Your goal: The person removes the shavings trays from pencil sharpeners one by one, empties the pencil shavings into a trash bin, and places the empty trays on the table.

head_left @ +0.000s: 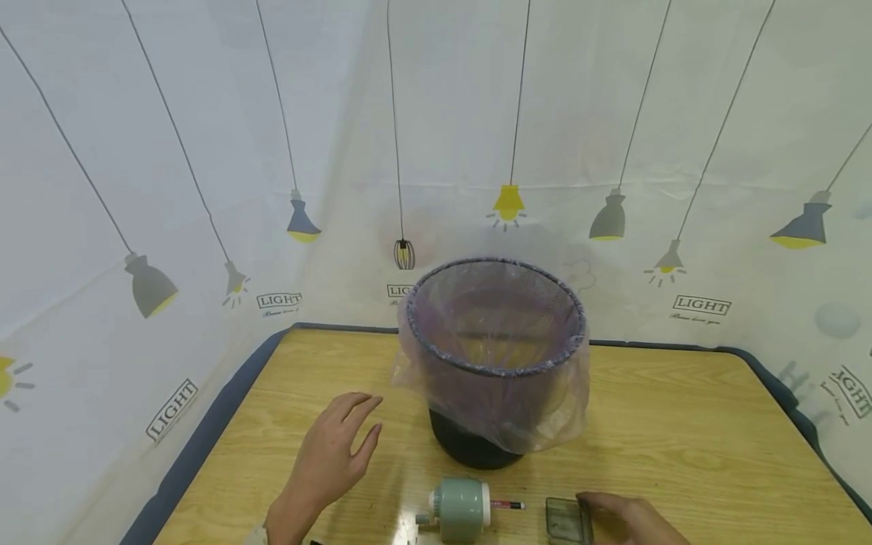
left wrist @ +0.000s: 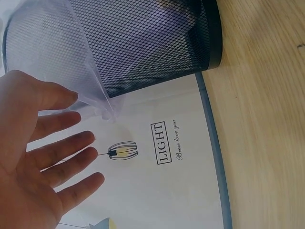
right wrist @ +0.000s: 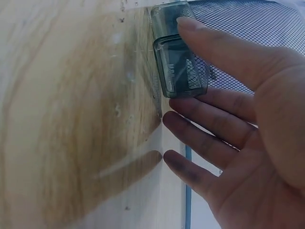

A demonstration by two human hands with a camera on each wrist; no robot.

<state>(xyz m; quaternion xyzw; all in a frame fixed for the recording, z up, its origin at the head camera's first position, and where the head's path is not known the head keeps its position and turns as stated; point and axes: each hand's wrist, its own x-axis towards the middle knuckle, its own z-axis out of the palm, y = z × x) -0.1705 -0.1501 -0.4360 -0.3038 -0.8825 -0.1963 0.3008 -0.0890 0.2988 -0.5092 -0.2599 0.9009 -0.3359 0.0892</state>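
My left hand (head_left: 334, 446) is over the table to the left of the waste bin, fingers spread and nothing in them. In the left wrist view its palm shows bare beside the bin's liner. At the lower right, my right hand (head_left: 633, 518) pinches a small see-through green shavings drawer (head_left: 565, 522) by its side. The right wrist view has the thumb on the drawer (right wrist: 176, 67) and a finger under its end, the other fingers loosely extended. Left of it lies a green crank pencil sharpener (head_left: 462, 509) with a pencil (head_left: 507, 505) sticking out of its right side.
A black mesh waste bin (head_left: 473, 446) stands behind the sharpener, lined with a thin purplish bag (head_left: 507, 401) folded over its rim. The wooden table (head_left: 681, 424) has a dark blue edge, with a lamp-printed curtain (head_left: 450, 151) behind it and at both sides.
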